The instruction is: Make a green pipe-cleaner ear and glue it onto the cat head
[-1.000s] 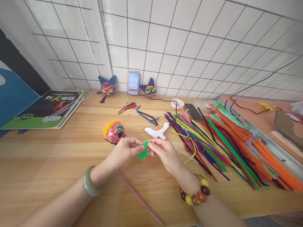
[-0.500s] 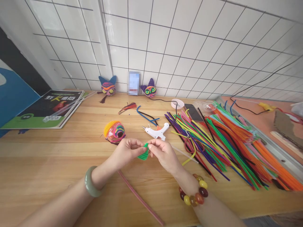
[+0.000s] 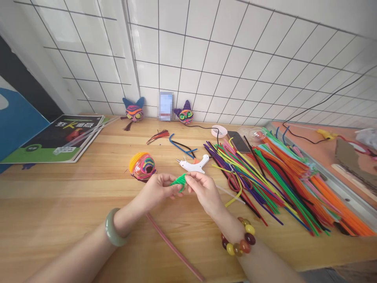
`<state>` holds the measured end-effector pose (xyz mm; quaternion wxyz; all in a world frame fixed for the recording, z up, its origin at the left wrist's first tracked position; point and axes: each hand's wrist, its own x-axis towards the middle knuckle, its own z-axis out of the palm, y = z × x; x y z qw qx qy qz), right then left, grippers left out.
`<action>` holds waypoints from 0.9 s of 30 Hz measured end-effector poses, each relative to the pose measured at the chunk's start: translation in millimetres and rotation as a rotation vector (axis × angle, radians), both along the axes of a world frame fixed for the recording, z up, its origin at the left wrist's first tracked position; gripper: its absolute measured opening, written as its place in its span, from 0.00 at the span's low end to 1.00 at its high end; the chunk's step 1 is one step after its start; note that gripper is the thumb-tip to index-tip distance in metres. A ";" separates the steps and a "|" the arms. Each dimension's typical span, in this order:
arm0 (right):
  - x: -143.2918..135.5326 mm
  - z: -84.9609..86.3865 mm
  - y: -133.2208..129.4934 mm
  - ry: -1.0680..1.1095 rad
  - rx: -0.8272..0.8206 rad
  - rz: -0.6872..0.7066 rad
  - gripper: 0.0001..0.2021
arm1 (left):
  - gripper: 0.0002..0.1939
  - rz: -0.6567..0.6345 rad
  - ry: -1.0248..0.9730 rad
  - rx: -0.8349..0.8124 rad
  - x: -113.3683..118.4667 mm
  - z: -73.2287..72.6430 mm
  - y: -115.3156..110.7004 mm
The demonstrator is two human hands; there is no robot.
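Observation:
A small green ridged piece point(image 3: 179, 181) is pinched between my two hands above the middle of the table. My left hand point(image 3: 159, 190) grips its left side, fingers closed. On the right edge of the piece, my right hand point(image 3: 202, 189) has thumb and fingers pressed together. Just behind my left hand sits a round clear ball point(image 3: 142, 166), partly wrapped in orange, pink and blue strands. A white glue gun point(image 3: 194, 164) lies behind my right hand, its nozzle toward the left.
Colourful pipe cleaners point(image 3: 265, 181) cover the right side, with scissors point(image 3: 234, 182) among them. A pink stick point(image 3: 176, 249) lies in front. Two finished cat-like heads point(image 3: 134, 112) and a phone point(image 3: 165, 106) stand by the wall. Magazines point(image 3: 59, 135) lie left.
The green piece has turned in my fingers, from hanging downward to lying slantwise with more of its ridged face showing. The view has shifted slightly.

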<state>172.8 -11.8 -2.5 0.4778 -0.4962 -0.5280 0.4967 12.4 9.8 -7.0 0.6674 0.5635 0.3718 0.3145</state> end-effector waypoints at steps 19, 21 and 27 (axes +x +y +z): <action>1.4 -5.1 6.4 0.169 -0.062 -0.131 0.11 | 0.14 0.057 -0.159 -0.231 1.5 6.5 -2.2; 0.3 -4.9 6.0 0.158 -0.049 -0.122 0.11 | 0.13 0.073 -0.137 -0.215 1.4 4.5 -2.3; -1.1 -2.7 4.7 0.127 -0.016 -0.084 0.11 | 0.11 0.110 -0.120 -0.205 -0.3 8.1 -2.4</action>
